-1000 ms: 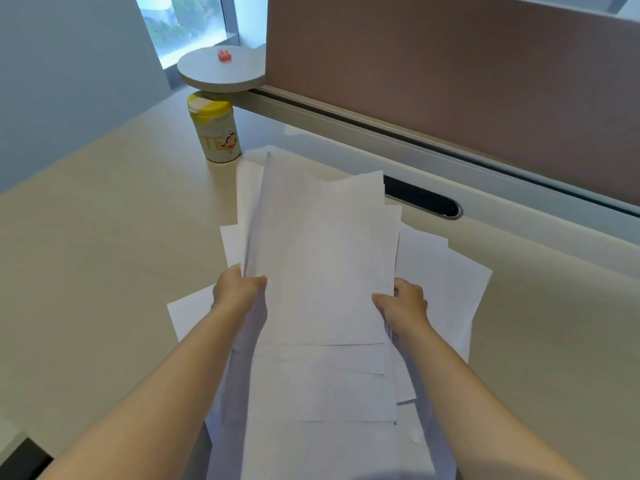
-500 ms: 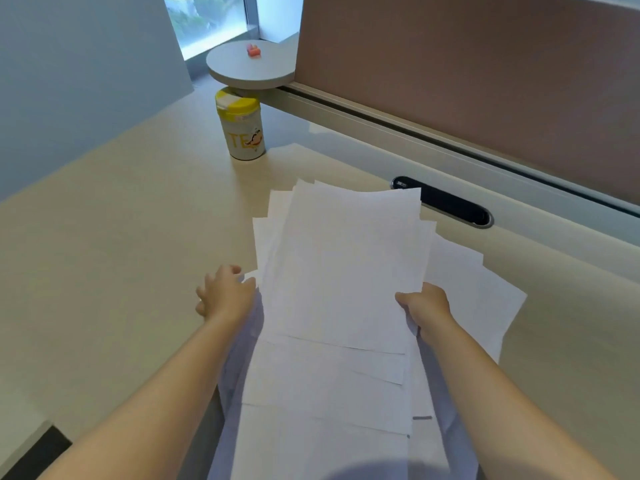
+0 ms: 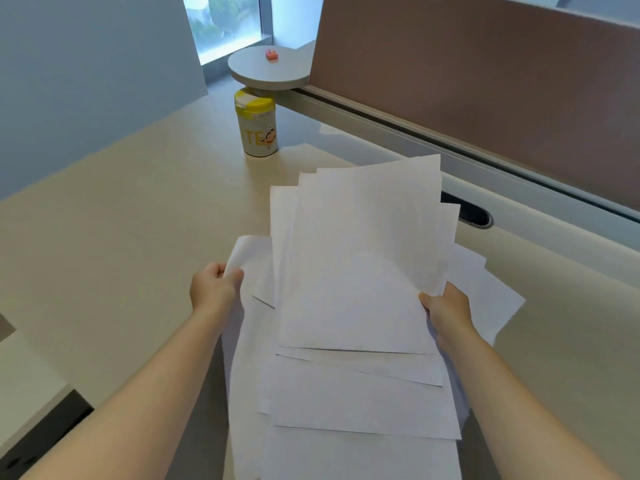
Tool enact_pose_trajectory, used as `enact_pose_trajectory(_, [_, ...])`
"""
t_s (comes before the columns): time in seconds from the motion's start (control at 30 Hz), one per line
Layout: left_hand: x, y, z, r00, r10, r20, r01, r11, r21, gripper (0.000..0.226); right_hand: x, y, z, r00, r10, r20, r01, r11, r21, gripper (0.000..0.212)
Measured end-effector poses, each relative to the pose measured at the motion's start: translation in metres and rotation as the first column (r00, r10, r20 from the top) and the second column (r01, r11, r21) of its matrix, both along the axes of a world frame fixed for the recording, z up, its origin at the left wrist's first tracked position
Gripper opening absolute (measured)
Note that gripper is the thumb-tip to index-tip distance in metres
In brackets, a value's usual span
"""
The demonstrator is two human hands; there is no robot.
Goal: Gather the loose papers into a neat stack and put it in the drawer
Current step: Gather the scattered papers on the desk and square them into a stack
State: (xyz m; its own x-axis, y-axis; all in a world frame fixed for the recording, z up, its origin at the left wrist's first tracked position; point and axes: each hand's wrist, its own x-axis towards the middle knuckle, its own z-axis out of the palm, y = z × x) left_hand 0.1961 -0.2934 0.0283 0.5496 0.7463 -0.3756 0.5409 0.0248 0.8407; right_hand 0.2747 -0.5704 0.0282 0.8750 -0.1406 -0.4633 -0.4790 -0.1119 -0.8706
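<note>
Papers half gathered, both hands gripping

Sheets of white paper (image 3: 360, 400) lie overlapped and askew along the lower middle of the frame, spilling off the near edge of the pale desk (image 3: 114, 244). Two bare forearms reach in from the bottom corners. At centre left, the left hand (image 3: 215, 288) is closed on the curled corner of a single sheet (image 3: 246, 252), thumb and fingers pinching it, the corner lifted off the desk. At centre right, the right hand (image 3: 446, 308) is clamped on the right edge of a fanned bundle of sheets (image 3: 360, 258), tilted up so its far edge rises above the desk. More sheets poke out beyond that hand, flat on the desk. No drawer can be made out. Just behind the bundle, a dark oval cable slot (image 3: 476, 214) is partly hidden. Farther off, upper middle, a yellow-lidded canister (image 3: 257, 128) stands upright beneath a round grey shelf (image 3: 268, 69) carrying a small red object (image 3: 272, 54). A brown partition (image 3: 485, 81) fills the upper right.
</note>
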Motion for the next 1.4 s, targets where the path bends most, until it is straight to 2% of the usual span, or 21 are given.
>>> enact_pose_trajectory(0.1, [0.014, -0.005, 0.010, 0.993, -0.061, 0.103, 0.067, 0.996, -0.058, 0.024, -0.005, -0.010, 0.000, 1.000, -0.019, 0.000, 0.018, 0.999, 0.029, 0.045])
enact_pose_trajectory(0.23, [0.044, -0.022, 0.012, 0.984, -0.167, 0.069, 0.174, 0.977, -0.123, 0.025, -0.009, -0.010, -0.007, 0.999, -0.031, -0.037, 0.032, 0.999, 0.009, 0.044])
enact_pose_trajectory(0.3, [0.054, -0.028, 0.007, 0.982, -0.187, 0.042, 0.191, 0.968, -0.165, 0.035, -0.010, -0.007, -0.012, 0.996, -0.066, -0.058, 0.066, 0.998, 0.001, 0.044])
enact_pose_trajectory(0.33, [0.057, -0.030, 0.004, 0.978, -0.210, 0.006, 0.210, 0.973, -0.100, 0.041, -0.010, -0.007, -0.014, 0.994, -0.088, -0.063, 0.088, 0.996, -0.002, 0.043])
enact_pose_trajectory(0.4, [0.059, -0.030, -0.001, 0.963, -0.246, -0.113, 0.263, 0.948, 0.177, 0.044, -0.010, -0.007, -0.017, 0.988, -0.137, -0.069, 0.137, 0.991, -0.011, 0.043])
enact_pose_trajectory(0.47, [0.060, -0.032, 0.001, 0.936, -0.276, -0.217, 0.344, 0.844, 0.411, 0.048, -0.008, -0.010, -0.016, 0.980, -0.191, -0.060, 0.191, 0.982, -0.008, 0.041])
enact_pose_trajectory(0.63, [0.071, -0.040, 0.002, 0.893, -0.386, -0.230, 0.444, 0.683, 0.580, 0.056, -0.004, -0.020, -0.011, 0.933, -0.357, -0.046, 0.357, 0.934, -0.004, 0.037])
enact_pose_trajectory(0.7, [0.075, -0.042, -0.001, 0.852, -0.444, -0.276, 0.515, 0.620, 0.592, 0.055, -0.003, -0.024, -0.010, 0.922, -0.385, -0.047, 0.384, 0.923, -0.017, 0.036])
enact_pose_trajectory(0.73, [0.077, -0.043, -0.002, 0.818, -0.481, -0.315, 0.570, 0.604, 0.557, 0.055, -0.003, -0.026, -0.010, 0.918, -0.393, -0.052, 0.392, 0.920, -0.024, 0.036])
enact_pose_trajectory(0.8, [0.082, -0.044, -0.004, 0.756, -0.545, -0.363, 0.655, 0.629, 0.418, 0.057, -0.004, -0.028, -0.010, 0.914, -0.399, -0.069, 0.398, 0.917, -0.033, 0.036])
enact_pose_trajectory(0.97, [0.091, -0.044, -0.005, 0.742, -0.506, -0.440, 0.637, 0.737, 0.226, 0.056, -0.007, -0.027, -0.011, 0.920, -0.376, -0.113, 0.374, 0.927, -0.039, 0.033])
enact_pose_trajectory(1.03, [0.095, -0.041, -0.006, 0.742, -0.535, -0.403, 0.623, 0.772, 0.123, 0.042, -0.007, -0.026, -0.011, 0.924, -0.364, -0.114, 0.361, 0.931, -0.048, 0.035])
enact_pose_trajectory(1.1, [0.095, -0.035, -0.007, 0.752, -0.576, -0.321, 0.622, 0.781, 0.056, 0.010, -0.008, -0.024, -0.011, 0.927, -0.355, -0.116, 0.351, 0.935, -0.053, 0.035])
enact_pose_trajectory(1.2, [0.088, -0.027, -0.002, 0.773, -0.595, -0.222, 0.603, 0.797, -0.034, 0.029, -0.008, -0.021, -0.008, 0.940, -0.324, -0.107, 0.321, 0.946, -0.040, 0.035])
enact_pose_trajectory(1.3, [0.068, -0.018, 0.007, 0.772, -0.578, -0.263, 0.553, 0.816, -0.171, 0.032, -0.009, -0.013, -0.005, 0.964, -0.255, -0.076, 0.254, 0.967, -0.028, 0.040])
enact_pose_trajectory(1.4, [0.040, -0.002, 0.012, 0.719, -0.612, -0.329, 0.530, 0.790, -0.310, 0.029, -0.012, -0.001, -0.002, 0.982, -0.179, -0.059, 0.177, 0.984, -0.032, 0.043])
